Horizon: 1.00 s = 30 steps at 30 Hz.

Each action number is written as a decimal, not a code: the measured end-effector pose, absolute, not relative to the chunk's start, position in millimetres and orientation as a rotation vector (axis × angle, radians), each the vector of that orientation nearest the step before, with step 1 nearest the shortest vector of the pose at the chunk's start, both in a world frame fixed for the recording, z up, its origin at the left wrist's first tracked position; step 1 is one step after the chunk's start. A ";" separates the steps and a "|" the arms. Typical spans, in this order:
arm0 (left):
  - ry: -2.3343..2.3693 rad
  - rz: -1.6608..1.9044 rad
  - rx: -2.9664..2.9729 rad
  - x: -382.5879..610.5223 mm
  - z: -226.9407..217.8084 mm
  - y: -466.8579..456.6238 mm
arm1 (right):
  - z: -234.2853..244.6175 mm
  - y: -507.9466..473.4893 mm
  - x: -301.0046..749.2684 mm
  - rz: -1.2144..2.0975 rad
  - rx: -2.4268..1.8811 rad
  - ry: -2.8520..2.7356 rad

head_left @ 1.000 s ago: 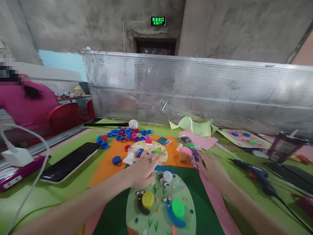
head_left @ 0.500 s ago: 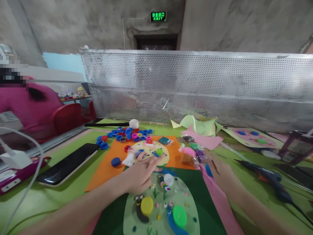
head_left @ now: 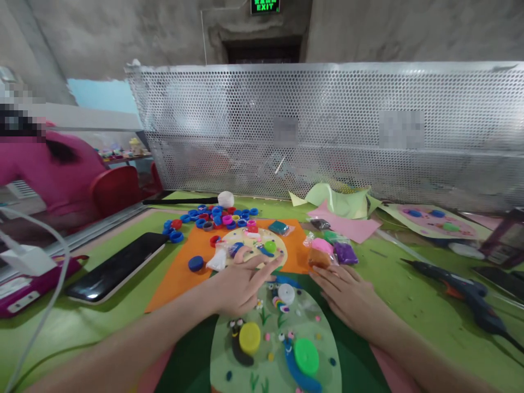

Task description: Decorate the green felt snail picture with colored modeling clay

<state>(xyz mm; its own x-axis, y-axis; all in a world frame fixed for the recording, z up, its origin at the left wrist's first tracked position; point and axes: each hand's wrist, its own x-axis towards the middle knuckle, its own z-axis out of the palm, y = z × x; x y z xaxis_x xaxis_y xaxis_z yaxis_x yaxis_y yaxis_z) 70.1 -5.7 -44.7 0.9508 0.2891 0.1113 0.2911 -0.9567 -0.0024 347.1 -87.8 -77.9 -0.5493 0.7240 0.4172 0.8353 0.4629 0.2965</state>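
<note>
My left hand [head_left: 239, 284] reaches over the near edge of the cream oval picture [head_left: 280, 240], index finger stretched out to the right and nothing visible in it. On the right, my right hand [head_left: 344, 292] lies with fingers extended at the dark green sheet's edge, fingertips beside a packet of brown clay [head_left: 319, 257]. Between my forearms is a pale green oval [head_left: 272, 376] with clay snails, their shells a yellow bottle cap [head_left: 249, 338] and a green bottle cap [head_left: 307, 356]. A white bottle cap [head_left: 286, 295] sits above them on a rainbow-striped clay creature.
Many loose bottle caps [head_left: 216, 217] lie beyond the orange sheet [head_left: 176, 284]. A phone [head_left: 118, 267] is at left, a glue gun [head_left: 458, 289] at right. Purple clay [head_left: 346, 253] lies by my right hand. A perforated metal panel [head_left: 327, 125] borders the far side.
My right hand has moved inward from beside the clay packets onto the sheet's edge. The blue piece seen by it no longer shows. My left hand stays nearly in place; the view tilts slightly down.
</note>
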 end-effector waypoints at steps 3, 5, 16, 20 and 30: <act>-0.431 -0.154 -3.078 70.5 -43.2 -6.1 | -77.9 -87.3 348.7 -0.751 -1.363 -2.480; -0.420 -0.135 -3.069 70.8 -42.8 -6.2 | -77.6 -86.9 350.3 -0.770 -1.372 -2.484; -0.457 -0.183 -3.057 66.1 -37.8 -8.1 | -80.5 -88.0 350.8 -0.758 -1.410 -2.453; -0.487 -0.243 -3.078 66.0 -39.5 -7.6 | -80.4 -87.5 352.5 -0.733 -1.432 -2.413; -0.484 -0.263 -3.162 74.7 -45.9 -5.7 | -78.5 -86.8 349.9 -0.788 -1.399 -2.410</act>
<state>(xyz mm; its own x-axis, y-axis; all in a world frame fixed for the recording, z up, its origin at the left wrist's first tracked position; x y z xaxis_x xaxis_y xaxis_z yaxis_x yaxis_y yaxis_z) 74.7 -5.7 -45.9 0.9410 0.3026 0.1513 0.2915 -0.9522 0.0913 349.9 -86.8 -78.5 -0.5102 0.7261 0.4609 0.8582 0.3944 0.3287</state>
